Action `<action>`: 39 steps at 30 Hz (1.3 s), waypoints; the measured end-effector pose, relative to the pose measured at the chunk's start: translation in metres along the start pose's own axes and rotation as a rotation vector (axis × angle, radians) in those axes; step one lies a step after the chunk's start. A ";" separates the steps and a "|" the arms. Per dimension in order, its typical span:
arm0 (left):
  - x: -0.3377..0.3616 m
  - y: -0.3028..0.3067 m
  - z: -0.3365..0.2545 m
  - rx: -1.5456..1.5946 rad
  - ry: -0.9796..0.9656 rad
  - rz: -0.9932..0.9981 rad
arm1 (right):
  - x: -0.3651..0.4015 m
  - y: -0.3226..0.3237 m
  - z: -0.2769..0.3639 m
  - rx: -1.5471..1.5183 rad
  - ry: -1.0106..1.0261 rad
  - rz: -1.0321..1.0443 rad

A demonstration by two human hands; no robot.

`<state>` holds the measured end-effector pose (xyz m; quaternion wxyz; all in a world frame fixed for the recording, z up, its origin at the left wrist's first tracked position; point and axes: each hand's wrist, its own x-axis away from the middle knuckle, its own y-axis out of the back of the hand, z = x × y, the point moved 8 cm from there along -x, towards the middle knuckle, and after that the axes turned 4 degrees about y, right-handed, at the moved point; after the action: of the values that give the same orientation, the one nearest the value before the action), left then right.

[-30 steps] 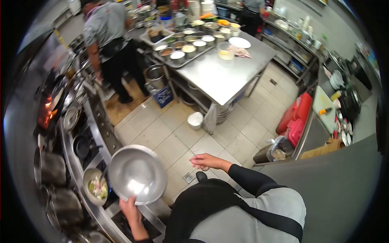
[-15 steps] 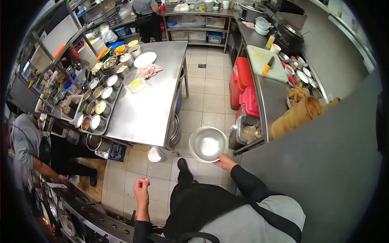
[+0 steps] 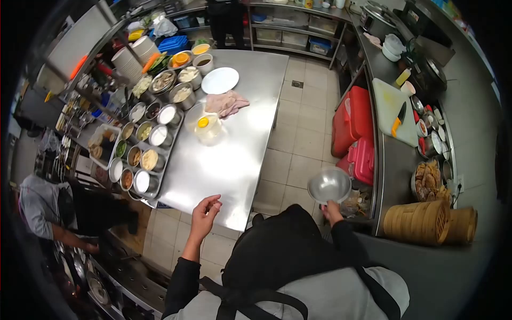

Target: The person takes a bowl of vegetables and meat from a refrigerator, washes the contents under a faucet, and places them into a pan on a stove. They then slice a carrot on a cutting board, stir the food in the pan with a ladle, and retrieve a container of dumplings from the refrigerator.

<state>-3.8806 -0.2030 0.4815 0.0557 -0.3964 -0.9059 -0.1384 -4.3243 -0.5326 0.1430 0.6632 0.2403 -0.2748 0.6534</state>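
Note:
My right hand (image 3: 332, 211) grips the near rim of a metal bowl (image 3: 329, 185), which hangs over the floor beside the right counter; its inside faces up and looks empty. My left hand (image 3: 205, 213) is raised over the near end of the steel table (image 3: 213, 178), fingers partly curled and apart, holding nothing. Farther up the table, a clear container with a yellow item (image 3: 209, 129) sits beside a pink cloth (image 3: 227, 103). Behind the cloth lies a white plate (image 3: 220, 80). A tray of small metal tubs (image 3: 151, 159) lines the table's left side.
Red bins (image 3: 352, 122) stand under the right counter. On that counter are a cutting board (image 3: 392, 109) with an orange-handled knife (image 3: 398, 120) and bamboo steamers (image 3: 416, 221). A person (image 3: 40, 205) is at the stove on the left; another person (image 3: 226, 24) stands behind the table.
The view has moved forward, nearer the table. My right hand has carried the bowl along to the right, by the red bins. My left hand has come over the table edge and its fingers have loosened.

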 end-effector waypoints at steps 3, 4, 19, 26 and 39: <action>-0.050 -0.018 -0.024 -0.101 -0.014 -0.007 | -0.034 -0.109 0.073 0.081 0.095 0.062; -0.063 -0.024 -0.028 -0.137 0.001 -0.033 | -0.040 -0.153 0.102 0.113 0.098 0.132; -0.138 -0.085 -0.024 0.211 0.320 -0.894 | -0.243 -0.555 0.165 0.322 -0.111 0.755; -0.212 -0.024 -0.058 -0.462 0.173 -1.058 | -0.071 -0.539 0.372 0.622 0.940 0.745; -0.052 -0.016 -0.042 -0.476 0.147 -1.270 | 0.145 -0.744 0.145 1.484 1.512 1.717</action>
<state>-3.8573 -0.2617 0.5072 -0.0634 0.2214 -0.9016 -0.3662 -3.5895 -0.5471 0.3774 -0.2451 -0.1211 0.5032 0.8198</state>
